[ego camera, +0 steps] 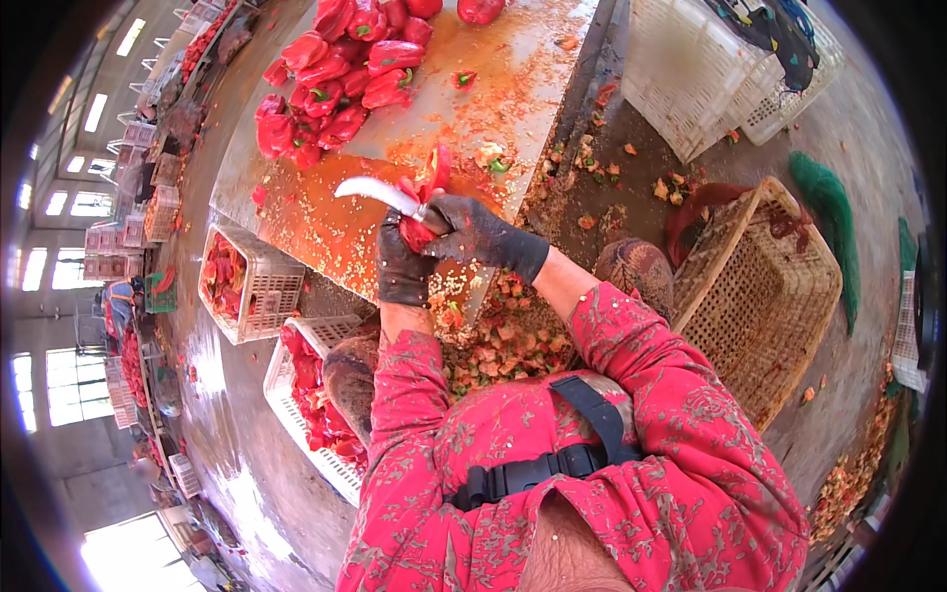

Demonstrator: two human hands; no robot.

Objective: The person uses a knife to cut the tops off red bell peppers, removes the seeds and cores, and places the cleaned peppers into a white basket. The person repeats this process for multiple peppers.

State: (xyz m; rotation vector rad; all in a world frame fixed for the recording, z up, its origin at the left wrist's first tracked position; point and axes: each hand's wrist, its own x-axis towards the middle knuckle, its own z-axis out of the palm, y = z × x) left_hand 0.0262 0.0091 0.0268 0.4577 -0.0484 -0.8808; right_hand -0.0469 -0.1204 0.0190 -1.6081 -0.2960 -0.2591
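Over the near end of a wet metal table point(244, 185), my two hands meet in dark, soiled gloves. My left hand point(405, 263) is closed on a cut red bell pepper point(416, 232). My right hand point(473, 233) grips the handle of a knife with a curved blade point(376, 189), which points left across the pepper. Another red pepper piece point(438, 169) stands up just beyond the blade. Whole red bell peppers point(325, 81) are heaped at the far left of the table. A pepper core with a green stem point(492, 157) lies right of my hands among scattered seeds.
Crates of red pepper pieces point(255, 285) point(318, 399) stand on the left. Pepper cores point(503, 351) are piled below the table's near edge. An open crate point(762, 296) lies tilted at right, near a green net point(828, 214). Stacked white crates point(688, 74) stand behind. A person point(120, 303) is far left.
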